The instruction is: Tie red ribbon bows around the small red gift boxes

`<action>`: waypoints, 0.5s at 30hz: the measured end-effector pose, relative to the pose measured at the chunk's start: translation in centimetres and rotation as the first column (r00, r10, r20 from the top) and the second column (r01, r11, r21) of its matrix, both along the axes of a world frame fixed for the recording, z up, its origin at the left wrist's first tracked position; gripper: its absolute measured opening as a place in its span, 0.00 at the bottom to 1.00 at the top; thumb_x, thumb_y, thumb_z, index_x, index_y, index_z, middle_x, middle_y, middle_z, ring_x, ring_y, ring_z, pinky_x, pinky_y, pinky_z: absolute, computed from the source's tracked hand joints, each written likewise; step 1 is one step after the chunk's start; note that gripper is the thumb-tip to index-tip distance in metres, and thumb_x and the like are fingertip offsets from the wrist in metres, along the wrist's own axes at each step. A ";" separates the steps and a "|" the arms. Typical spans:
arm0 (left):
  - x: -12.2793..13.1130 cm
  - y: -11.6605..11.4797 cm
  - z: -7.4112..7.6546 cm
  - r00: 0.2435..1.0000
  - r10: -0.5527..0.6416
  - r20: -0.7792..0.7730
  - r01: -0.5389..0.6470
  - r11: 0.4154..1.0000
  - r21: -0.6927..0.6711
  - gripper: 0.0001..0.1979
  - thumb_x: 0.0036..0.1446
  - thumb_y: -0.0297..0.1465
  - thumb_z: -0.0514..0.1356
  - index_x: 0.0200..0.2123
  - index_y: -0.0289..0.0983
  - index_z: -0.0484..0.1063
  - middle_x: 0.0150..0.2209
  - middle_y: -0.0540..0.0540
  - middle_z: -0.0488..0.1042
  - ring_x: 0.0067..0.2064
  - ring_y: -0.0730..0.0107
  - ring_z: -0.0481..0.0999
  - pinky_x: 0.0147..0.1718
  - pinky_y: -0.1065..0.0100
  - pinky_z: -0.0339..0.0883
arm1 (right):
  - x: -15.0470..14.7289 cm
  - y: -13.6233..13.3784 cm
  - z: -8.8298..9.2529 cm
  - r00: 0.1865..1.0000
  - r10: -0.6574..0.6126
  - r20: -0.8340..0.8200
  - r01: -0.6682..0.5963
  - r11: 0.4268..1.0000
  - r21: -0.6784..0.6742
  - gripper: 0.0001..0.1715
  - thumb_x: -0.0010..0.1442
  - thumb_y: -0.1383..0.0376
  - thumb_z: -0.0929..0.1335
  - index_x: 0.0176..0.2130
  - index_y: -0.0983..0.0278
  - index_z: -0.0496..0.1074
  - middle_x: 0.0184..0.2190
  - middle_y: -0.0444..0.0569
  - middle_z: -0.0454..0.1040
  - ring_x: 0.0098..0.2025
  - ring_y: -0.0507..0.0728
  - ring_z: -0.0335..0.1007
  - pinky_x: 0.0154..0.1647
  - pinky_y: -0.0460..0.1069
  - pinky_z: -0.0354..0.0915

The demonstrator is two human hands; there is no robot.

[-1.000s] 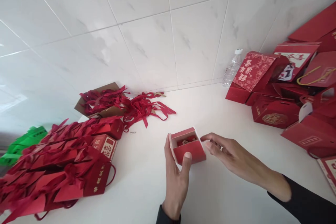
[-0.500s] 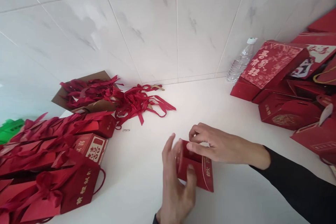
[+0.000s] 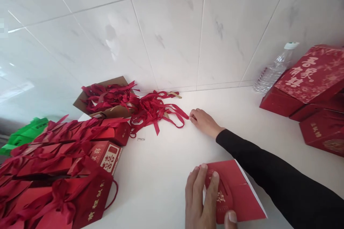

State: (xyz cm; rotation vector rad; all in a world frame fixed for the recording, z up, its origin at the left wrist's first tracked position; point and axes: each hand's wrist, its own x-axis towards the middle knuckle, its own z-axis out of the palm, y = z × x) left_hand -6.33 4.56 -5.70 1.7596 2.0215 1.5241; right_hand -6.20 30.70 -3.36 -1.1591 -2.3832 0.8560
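Note:
My left hand (image 3: 199,205) is closed on a red gift box (image 3: 243,195) with gold lettering, fingers over its top and thumb at the near side. The box is tilted, and a white edge shows on its right. Stretched out across the table, my right hand (image 3: 205,122) pinches the tip of a red ribbon (image 3: 180,110). That ribbon trails from a tangled heap of red ribbons (image 3: 150,109) on the white tabletop.
Behind the heap stands an open cardboard box (image 3: 118,112) full of ribbons. Rows of ribbon-tied red boxes (image 3: 94,200) fill the left, with a green bag (image 3: 25,134) beyond. At right are a clear plastic bottle (image 3: 271,73) and stacked red boxes (image 3: 309,78). A tiled wall (image 3: 172,35) closes the back.
My right hand has left the red gift box and reached forward to the ribbon heap. My left hand and the box have turned and come nearer. The view has shifted slightly.

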 end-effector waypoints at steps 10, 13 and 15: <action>1.2 -1.0 0.6 0.994 -0.011 0.111 0.017 0.999 -0.047 0.26 0.67 0.34 0.53 0.67 0.49 0.61 0.68 0.42 0.62 0.69 0.51 0.59 0.62 0.49 0.66 | 11.3 0.5 6.5 0.895 -0.320 -0.311 0.335 0.942 -0.005 0.10 0.64 0.65 0.65 0.30 0.64 0.70 0.30 0.50 0.79 0.29 0.55 0.72 0.30 0.49 0.65; 1.4 -1.6 1.7 0.983 -0.025 0.181 0.046 0.993 -0.112 0.25 0.69 0.33 0.52 0.67 0.51 0.61 0.69 0.44 0.59 0.70 0.53 0.59 0.63 0.49 0.64 | 15.4 -2.8 11.4 0.751 -0.397 -0.528 0.488 0.872 0.037 0.06 0.65 0.63 0.64 0.35 0.62 0.67 0.32 0.47 0.76 0.28 0.52 0.69 0.28 0.47 0.65; 1.2 -2.1 2.8 0.976 -0.034 0.215 0.066 0.987 -0.145 0.25 0.69 0.33 0.52 0.68 0.52 0.59 0.70 0.44 0.56 0.70 0.54 0.58 0.64 0.49 0.63 | 17.5 -6.2 14.6 0.577 -0.307 -0.757 0.559 0.824 0.092 0.04 0.61 0.65 0.69 0.38 0.61 0.69 0.29 0.42 0.71 0.27 0.50 0.66 0.30 0.48 0.65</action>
